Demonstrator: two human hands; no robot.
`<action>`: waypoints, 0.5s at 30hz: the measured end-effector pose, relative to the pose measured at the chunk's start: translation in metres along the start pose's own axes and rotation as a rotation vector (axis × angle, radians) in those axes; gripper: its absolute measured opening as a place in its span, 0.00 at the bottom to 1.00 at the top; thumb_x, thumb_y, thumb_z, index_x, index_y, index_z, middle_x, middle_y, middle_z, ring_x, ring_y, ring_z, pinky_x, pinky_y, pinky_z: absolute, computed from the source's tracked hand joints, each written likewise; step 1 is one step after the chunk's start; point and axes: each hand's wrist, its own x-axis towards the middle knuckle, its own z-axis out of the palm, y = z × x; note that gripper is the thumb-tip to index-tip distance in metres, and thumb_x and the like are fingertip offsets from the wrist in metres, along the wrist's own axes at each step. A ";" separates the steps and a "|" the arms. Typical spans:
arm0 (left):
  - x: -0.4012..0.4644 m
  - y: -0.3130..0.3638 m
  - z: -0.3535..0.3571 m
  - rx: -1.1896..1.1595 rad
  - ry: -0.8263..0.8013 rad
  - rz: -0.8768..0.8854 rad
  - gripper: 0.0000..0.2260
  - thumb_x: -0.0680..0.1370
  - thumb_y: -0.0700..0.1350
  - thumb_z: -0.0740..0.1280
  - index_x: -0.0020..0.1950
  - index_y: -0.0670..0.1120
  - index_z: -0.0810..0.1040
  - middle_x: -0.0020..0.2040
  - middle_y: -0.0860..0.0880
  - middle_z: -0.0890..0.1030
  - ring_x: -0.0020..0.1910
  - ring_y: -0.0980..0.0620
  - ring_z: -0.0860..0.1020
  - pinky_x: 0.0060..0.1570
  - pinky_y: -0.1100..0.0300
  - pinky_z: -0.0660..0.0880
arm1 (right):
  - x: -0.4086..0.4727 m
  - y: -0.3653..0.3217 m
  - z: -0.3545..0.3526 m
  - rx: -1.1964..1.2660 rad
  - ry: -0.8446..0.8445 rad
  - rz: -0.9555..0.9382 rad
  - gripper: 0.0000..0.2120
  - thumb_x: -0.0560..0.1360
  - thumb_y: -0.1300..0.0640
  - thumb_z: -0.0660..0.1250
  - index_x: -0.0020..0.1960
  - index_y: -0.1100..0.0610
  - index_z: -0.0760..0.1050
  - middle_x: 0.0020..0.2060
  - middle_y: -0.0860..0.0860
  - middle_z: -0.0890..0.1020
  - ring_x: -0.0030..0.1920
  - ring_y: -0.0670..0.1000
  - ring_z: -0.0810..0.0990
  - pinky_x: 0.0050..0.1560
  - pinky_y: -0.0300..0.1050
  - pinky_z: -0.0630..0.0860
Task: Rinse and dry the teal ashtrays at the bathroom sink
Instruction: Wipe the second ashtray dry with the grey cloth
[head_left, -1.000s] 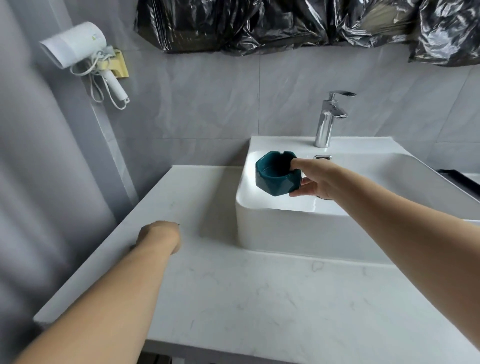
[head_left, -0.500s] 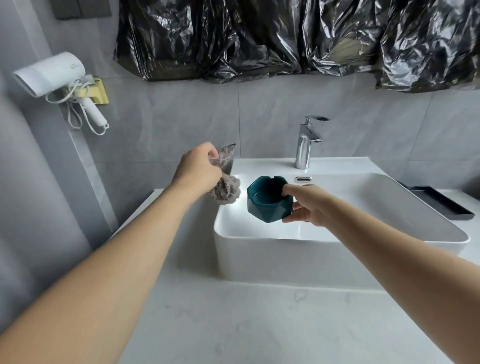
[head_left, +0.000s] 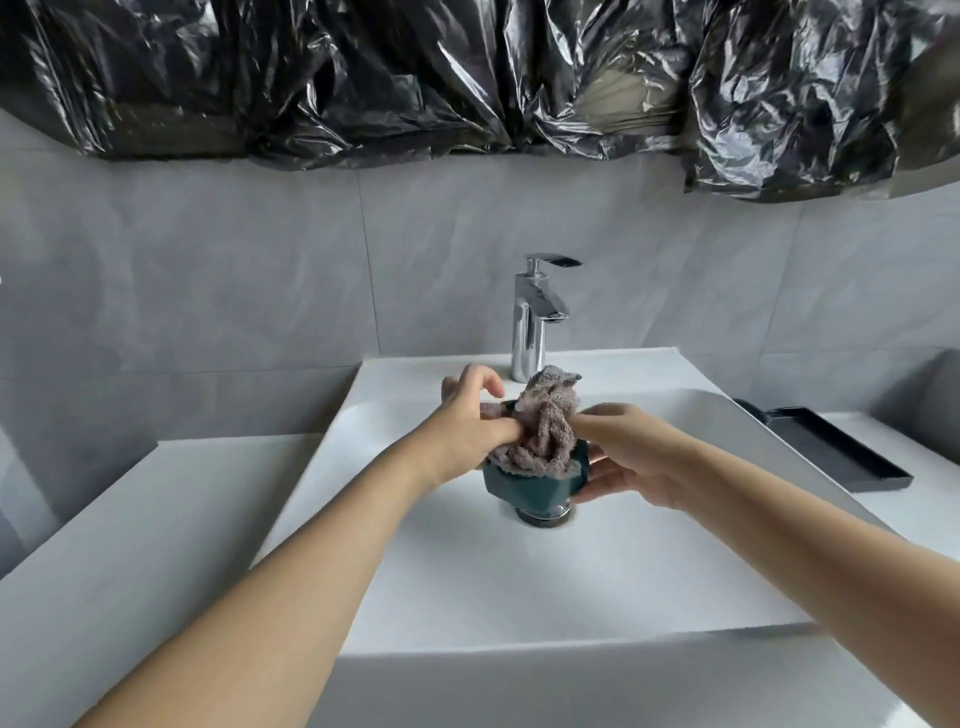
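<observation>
A teal faceted ashtray (head_left: 530, 486) is held over the white sink basin (head_left: 571, 582), just above the drain. My right hand (head_left: 631, 457) grips its right side. My left hand (head_left: 467, 421) clutches a crumpled grey-brown cloth (head_left: 545, 431) and presses it into the top of the ashtray. The cloth covers the ashtray's opening and rim. Only one ashtray is in view.
A chrome faucet (head_left: 535, 312) stands behind the hands, with no water running. A black tray (head_left: 831, 452) lies on the white counter (head_left: 130, 519) right of the sink. Black plastic sheeting (head_left: 467, 78) hangs across the grey tiled wall above.
My left hand picked up the cloth from the counter, carried it right and pushed it into the ashtray. The right hand lowered the ashtray over the drain. The view shifted right.
</observation>
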 end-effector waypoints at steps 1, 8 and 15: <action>0.007 -0.001 0.003 -0.031 -0.053 -0.056 0.16 0.75 0.42 0.69 0.52 0.56 0.65 0.61 0.45 0.71 0.50 0.49 0.77 0.41 0.51 0.81 | 0.003 0.000 -0.004 -0.013 -0.016 -0.013 0.12 0.77 0.59 0.67 0.56 0.65 0.75 0.43 0.60 0.82 0.34 0.56 0.84 0.37 0.52 0.83; 0.037 -0.013 0.018 0.002 -0.114 -0.192 0.15 0.77 0.39 0.69 0.54 0.51 0.64 0.56 0.38 0.80 0.47 0.38 0.84 0.40 0.36 0.82 | 0.020 0.007 -0.028 -0.037 -0.172 0.028 0.15 0.76 0.49 0.65 0.55 0.58 0.80 0.44 0.60 0.82 0.37 0.58 0.81 0.43 0.53 0.82; 0.038 -0.012 0.016 -0.170 -0.085 -0.295 0.14 0.74 0.48 0.67 0.57 0.44 0.74 0.53 0.38 0.81 0.47 0.40 0.81 0.45 0.38 0.82 | 0.029 0.008 -0.025 -0.137 -0.078 -0.066 0.06 0.76 0.59 0.67 0.51 0.61 0.76 0.40 0.57 0.83 0.36 0.56 0.83 0.40 0.53 0.83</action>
